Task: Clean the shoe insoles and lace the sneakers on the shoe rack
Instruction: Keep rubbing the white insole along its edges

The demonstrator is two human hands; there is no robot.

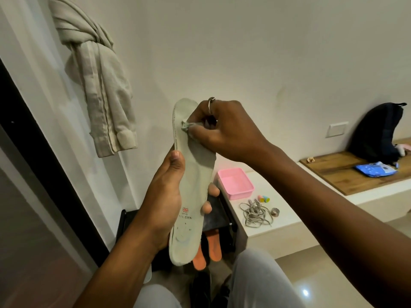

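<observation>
- Two knees in grey trousers (262, 276) at the bottom edge, person seated.
- Left hand (164, 196) grips a pale grey-green insole (195, 174) about its lower half. The thumb lies along the left edge and the fingertips (213, 190) curl round from behind onto the right edge.
- The insole stands nearly upright in front of the chest, heel down, toe up. Its printed face is towards the camera, with a small flag mark near the heel.
- Right hand (224, 127), ring (211, 103) on one finger, has its fingers bunched and pinching a small wad of cloth (185, 126). The wad is pressed against the insole's upper part, near the left edge.
- Below the held insole, two orange insoles (214, 247) lean side by side, lower ends showing.
- Behind them is a black rack (222, 218), mostly hidden by the hand and insole.
- White ledge (278, 227) just right of the rack. On it lie a loose tangle of grey laces (255, 213) and a small roll of tape (275, 211) just beside them.
- Farther back on the ledge is a pink tray (235, 183), with small coloured bits (263, 198) near it, too small to identify.
- Wooden bench top (333, 172) beyond, carrying a blue packet (374, 170) and a dark bag (382, 132) leaning on the wall.
- Wall socket (337, 130) left of the bag.
- Far left, a beige curtain (97, 85) hangs tied in a knot.
</observation>
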